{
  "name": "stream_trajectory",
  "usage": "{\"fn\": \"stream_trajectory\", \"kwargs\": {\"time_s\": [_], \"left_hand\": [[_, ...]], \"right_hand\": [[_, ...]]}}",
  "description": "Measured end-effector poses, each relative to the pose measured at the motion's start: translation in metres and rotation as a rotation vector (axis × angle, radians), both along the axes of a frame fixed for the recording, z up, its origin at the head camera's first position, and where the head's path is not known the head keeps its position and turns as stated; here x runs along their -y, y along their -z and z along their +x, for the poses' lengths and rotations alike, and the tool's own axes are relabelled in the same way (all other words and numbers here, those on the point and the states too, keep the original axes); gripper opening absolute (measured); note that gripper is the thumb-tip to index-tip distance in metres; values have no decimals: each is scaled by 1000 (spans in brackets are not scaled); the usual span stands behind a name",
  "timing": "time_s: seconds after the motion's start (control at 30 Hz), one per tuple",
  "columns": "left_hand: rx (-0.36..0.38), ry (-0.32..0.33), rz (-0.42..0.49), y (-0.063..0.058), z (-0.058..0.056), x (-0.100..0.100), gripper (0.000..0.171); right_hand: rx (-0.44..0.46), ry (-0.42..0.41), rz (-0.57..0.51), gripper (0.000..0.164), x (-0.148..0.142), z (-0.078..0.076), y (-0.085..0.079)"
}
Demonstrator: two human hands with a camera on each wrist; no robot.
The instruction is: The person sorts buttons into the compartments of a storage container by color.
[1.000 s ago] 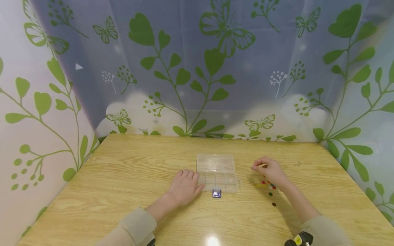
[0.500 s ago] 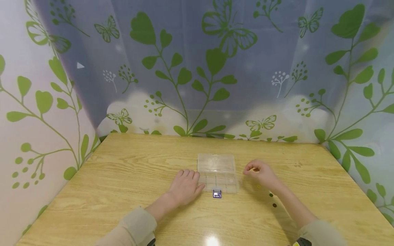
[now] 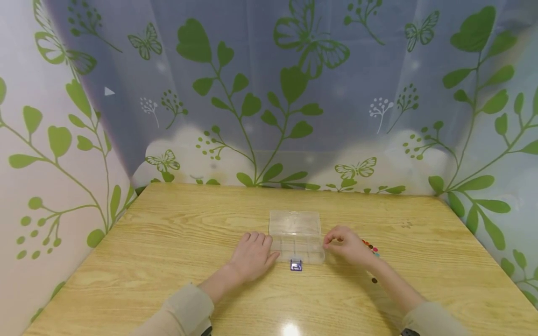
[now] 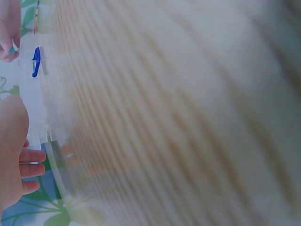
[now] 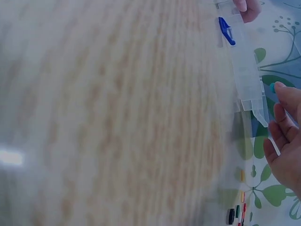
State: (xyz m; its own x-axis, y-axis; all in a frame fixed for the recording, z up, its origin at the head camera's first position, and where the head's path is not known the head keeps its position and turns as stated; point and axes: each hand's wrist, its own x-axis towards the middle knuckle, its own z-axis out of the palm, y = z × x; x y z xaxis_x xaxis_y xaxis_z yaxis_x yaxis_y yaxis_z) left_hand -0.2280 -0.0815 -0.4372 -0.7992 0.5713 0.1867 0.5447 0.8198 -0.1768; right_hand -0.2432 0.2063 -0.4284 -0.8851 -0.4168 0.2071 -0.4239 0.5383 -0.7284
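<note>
Pinching teal piece [image 5: 272, 88] — near box edge [image 3: 321, 255]

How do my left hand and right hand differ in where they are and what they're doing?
The left hand is at the left end of the box; the right hand is at its right end.
The left hand has its fingers extended; the right hand pinches a teal piece.
Both are bare and come from beige sleeves.

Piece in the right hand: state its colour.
The piece is turquoise, clearest in the right wrist view.
</note>
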Motion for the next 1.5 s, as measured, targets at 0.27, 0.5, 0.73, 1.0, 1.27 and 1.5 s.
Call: {"fn": "stream_trajectory", "kwargs": {"time_s": [0.27, 0.5, 0.73, 1.0, 1.27, 1.5], "left_hand": [[11, -2, 3, -1, 0, 0, 44], [-1, 3, 9, 0, 0, 0, 43], [-14, 4, 1, 0, 0, -1, 43], [-12, 4, 7, 0, 0, -1, 43], [-2, -4, -4, 0, 0, -1, 44], [-7, 2, 11, 0, 0, 0, 44]], "right_hand": [[-27, -42, 35, 5, 7, 2, 3], [3, -13, 51, 5, 8, 2, 3], [0, -2, 22, 5, 4, 2, 2], [28, 30, 31, 9, -9, 3, 0], [6, 79, 24, 12, -25, 5, -3], [-3, 104, 22, 18, -40, 10, -7]]}}
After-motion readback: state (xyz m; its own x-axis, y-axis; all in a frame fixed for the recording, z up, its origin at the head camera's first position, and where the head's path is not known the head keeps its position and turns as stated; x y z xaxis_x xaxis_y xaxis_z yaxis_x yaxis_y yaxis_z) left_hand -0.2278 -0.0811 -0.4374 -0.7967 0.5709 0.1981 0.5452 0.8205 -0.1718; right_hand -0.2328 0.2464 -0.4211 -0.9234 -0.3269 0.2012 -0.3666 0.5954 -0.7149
